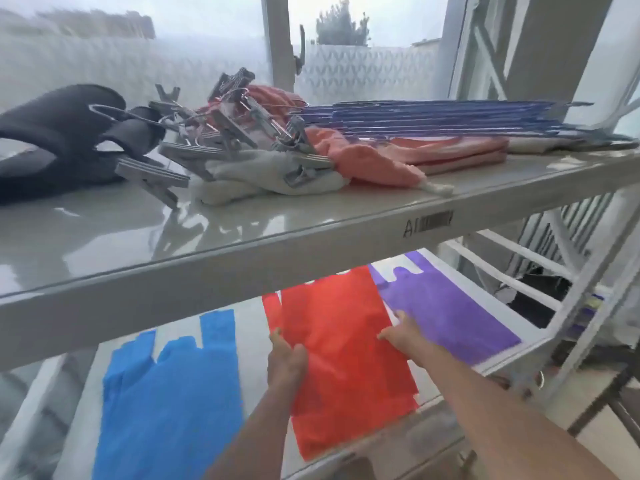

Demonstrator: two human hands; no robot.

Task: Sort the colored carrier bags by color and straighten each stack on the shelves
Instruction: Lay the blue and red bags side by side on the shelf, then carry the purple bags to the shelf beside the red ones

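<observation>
Three stacks of carrier bags lie on the lower shelf: blue bags at the left, red bags in the middle, purple bags at the right. My left hand grips the left edge of the red stack, thumb on top. My right hand holds the red stack's right edge, where it meets the purple bags. The red stack's near end hangs over the shelf's front edge.
The upper shelf juts out above the bags and hides their far ends. It carries a dark hanger, a heap of grey clip hangers, pink and white cloths and blue wire hangers. Frame struts stand at the right.
</observation>
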